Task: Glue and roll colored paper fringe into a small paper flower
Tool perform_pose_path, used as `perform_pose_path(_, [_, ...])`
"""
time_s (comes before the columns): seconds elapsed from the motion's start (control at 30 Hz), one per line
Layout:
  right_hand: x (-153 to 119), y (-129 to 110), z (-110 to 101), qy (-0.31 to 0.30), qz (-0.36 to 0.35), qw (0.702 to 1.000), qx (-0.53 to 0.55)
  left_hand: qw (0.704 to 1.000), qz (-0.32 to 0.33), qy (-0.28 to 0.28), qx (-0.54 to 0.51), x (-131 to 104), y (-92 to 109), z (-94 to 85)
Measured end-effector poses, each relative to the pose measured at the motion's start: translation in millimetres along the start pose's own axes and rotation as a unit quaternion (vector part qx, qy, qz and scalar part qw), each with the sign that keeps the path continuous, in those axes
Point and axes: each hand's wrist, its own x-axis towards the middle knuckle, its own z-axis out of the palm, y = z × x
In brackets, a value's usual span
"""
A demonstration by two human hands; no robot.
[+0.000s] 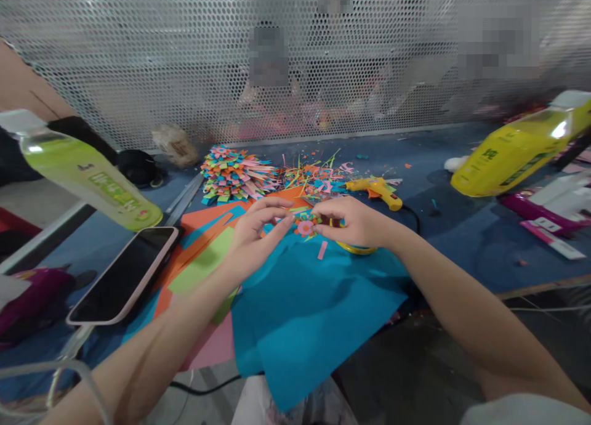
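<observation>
A small pink paper flower [305,228] with an orange centre and multicoloured bits behind it is between my two hands. My right hand [353,220] pinches its right side with thumb and forefinger. At its left edge the thumb and fingertips of my left hand [263,229] close together on it. Under both hands lie large blue paper sheets [314,302], with a short pink strip [322,250] on top. Yellow scissor-like handles [357,249] stick out below my right hand, partly hidden. Orange sheets [203,218] and a green sheet [203,266] spread beneath my left forearm.
Behind the hands are a heap of finished-looking fringed paper strips [237,175], loose scraps [314,177] and a yellow glue gun [376,191]. A phone [124,277] and a green bottle [87,172] stand left; a yellow bottle [512,154] leans right. Perforated metal [184,61] closes the back.
</observation>
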Motion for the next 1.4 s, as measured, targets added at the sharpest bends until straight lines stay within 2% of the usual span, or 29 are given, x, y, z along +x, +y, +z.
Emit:
perform_pose_path(0.33, [0.1, -0.7, 0.4, -0.001, 0.005, 1.0, -0.006, 0.999, 0.004, -0.013, 0.032, -0.2, 4.0, -0.4])
perform_pose_path(0.57, [0.4, -3.3, -1.5, -0.005, 0.01, 1.0, -0.009, 0.999, 0.011, -0.021, 0.04, 0.0, -1.0, -2.6])
perform_pose_path(1.03, [1.3, -3.4, -1.8, -0.012, 0.013, 1.0, -0.013, 0.999, -0.042, -0.009, -0.023, 1.8, 0.3, -0.6])
perform_pose_path(1.27, [0.9, -2.6, -1.4, -0.012, 0.024, 1.0, -0.016, 0.982, -0.138, -0.024, -0.128, 0.2, -8.3, 1.4])
perform_pose_path(1.4, [1.1, -3.4, -2.0, -0.015, 0.026, 1.0, 0.001, 0.984, -0.135, -0.027, -0.11, 0.8, -7.0, 0.1])
